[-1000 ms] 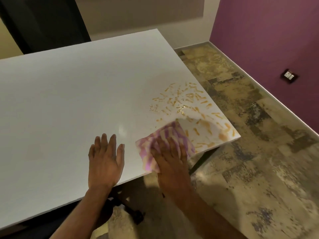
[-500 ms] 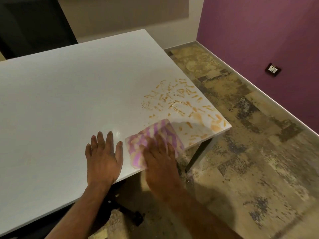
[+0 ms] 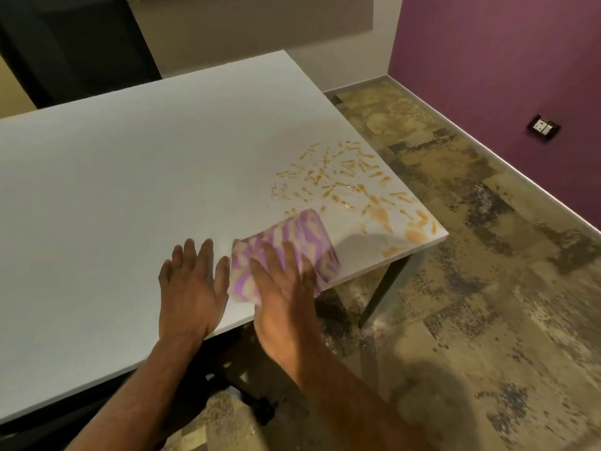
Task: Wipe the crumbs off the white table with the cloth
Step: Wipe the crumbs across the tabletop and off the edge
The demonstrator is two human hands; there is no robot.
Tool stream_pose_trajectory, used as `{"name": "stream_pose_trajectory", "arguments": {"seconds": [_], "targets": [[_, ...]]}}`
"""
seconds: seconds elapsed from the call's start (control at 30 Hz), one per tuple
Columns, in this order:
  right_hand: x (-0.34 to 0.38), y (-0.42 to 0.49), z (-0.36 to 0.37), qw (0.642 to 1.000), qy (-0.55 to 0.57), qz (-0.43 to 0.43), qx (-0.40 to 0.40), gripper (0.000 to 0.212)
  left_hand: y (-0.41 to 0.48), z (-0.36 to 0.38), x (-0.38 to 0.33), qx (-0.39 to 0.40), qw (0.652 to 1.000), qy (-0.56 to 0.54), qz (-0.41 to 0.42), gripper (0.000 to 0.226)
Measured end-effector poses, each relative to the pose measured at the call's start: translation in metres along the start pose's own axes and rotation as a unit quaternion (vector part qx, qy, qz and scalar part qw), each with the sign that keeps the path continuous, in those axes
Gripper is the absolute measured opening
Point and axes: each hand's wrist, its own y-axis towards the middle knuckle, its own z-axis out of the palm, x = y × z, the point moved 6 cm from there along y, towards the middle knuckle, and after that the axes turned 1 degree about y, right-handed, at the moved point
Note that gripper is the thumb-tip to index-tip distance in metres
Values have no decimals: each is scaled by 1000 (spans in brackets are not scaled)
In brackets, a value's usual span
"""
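- The right hand [image 3: 286,288] lies flat, fingers spread, pressing down on the cloth [image 3: 286,249] rather than gripping it; its wrist hangs past the near edge of the counter [image 3: 130,177].
- The left hand [image 3: 192,284] rests open and palm-down on the bare counter, holding nothing; its thumb side is just beside the left edge of the cloth, and whether they touch cannot be told.
- The cloth, patterned in purple and cream, lies folded at the counter's near edge, its near right corner at or slightly over that edge.
- The crumbs [image 3: 354,187], orange flecks and smears, spread from just beyond the far side of the cloth toward the right edge and the near right corner of the counter, the largest smears close to that corner.
- A cleaner patch lies between the cloth and the near right corner.
- To the left and far side of the hands the counter is wide, bare white surface.
- Past the right edge lies the mottled floor [image 3: 471,255], with a dark counter leg [image 3: 380,294] under the corner.
- A purple wall [image 3: 504,60] with a socket [image 3: 543,127] stands well apart on the right.
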Motion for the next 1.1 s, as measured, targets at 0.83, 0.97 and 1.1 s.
{"name": "stream_pose_trajectory", "arguments": {"seconds": [0.83, 0.97, 1.1], "targets": [[-54, -24, -28, 997, -41, -53, 30, 70, 0, 3, 3, 7, 1000, -2, -2, 72], [-94, -2, -52, 995, -69, 70, -14, 61, -1, 7, 6, 5, 1000, -7, -3, 68], [-75, 21, -39, 990, -52, 128, -28, 60, 1, 10, 7, 4, 1000, -5, -5, 69]]}}
